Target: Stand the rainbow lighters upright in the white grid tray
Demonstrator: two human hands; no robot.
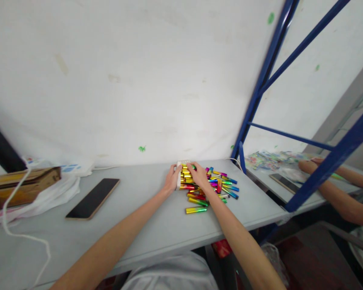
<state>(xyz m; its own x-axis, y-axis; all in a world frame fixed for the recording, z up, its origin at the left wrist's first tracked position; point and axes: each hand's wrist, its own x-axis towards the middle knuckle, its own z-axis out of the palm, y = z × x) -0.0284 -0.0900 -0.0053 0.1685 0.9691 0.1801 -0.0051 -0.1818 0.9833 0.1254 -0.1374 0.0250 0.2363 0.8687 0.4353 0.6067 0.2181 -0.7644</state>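
A small white tray [178, 181] stands on the grey table near the wall, partly filled with a row of shiny gold and red sticks that look like lighters [186, 174]. My left hand [171, 179] is closed around the tray's left side. My right hand [199, 175] is at its upper right, fingers closed on a green-ended lighter [193, 166] over the row. Beneath and to the right of my right wrist lies a loose pile of metallic lighters [226, 187] in blue, green, red and gold. One yellow-green lighter [196, 210] lies nearest the front edge.
A phone [93, 199] lies on the table [145, 225] to the left. Beyond it are a cardboard box [24, 185], white plastic and a white cable [10, 231]. A blue metal frame [254, 100] rises at right, where another person's arms [335, 189] rest over a neighbouring table.
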